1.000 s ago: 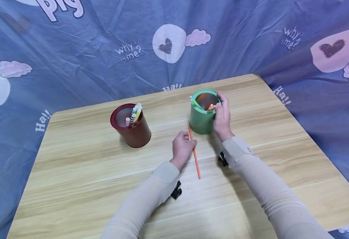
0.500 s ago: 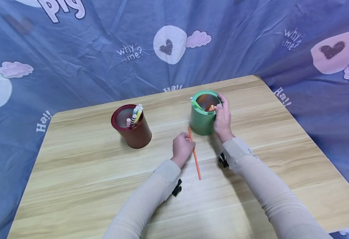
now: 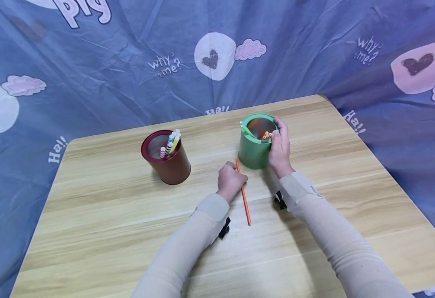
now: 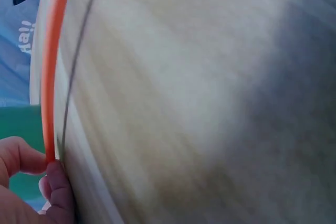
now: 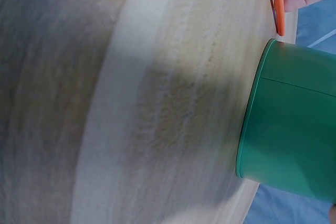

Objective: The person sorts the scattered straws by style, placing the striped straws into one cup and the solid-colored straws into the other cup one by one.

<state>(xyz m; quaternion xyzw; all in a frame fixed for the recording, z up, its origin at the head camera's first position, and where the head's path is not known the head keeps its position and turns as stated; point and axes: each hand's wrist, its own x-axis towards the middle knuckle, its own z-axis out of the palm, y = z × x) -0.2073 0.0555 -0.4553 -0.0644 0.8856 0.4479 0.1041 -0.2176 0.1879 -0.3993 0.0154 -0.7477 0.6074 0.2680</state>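
My left hand [image 3: 230, 180] pinches an orange straw [image 3: 245, 207] between thumb and fingers, partway along it. In the left wrist view the straw [image 4: 51, 66] runs up from the fingertips, with its shadow beside it on the table. A green can [image 3: 252, 153] stands upright just beyond the straw's far end. Around the can's right side and rim, my right hand [image 3: 280, 149] grips it. Inside lie several orange straws [image 3: 267, 135] and a light green straw [image 3: 247, 131] leaning to the left. The right wrist view shows the can's wall [image 5: 294, 124] close up.
A dark red can [image 3: 170, 169] stands to the left, holding several striped and coloured straws [image 3: 170, 142]. All of this is on a wood-grain table [image 3: 109, 198]. Behind it hangs a blue printed cloth [image 3: 128, 91].
The head view has shifted slightly. My left hand stays at the orange straw, its thumb and fingers moving only a little. My right hand keeps its grip on the green can.
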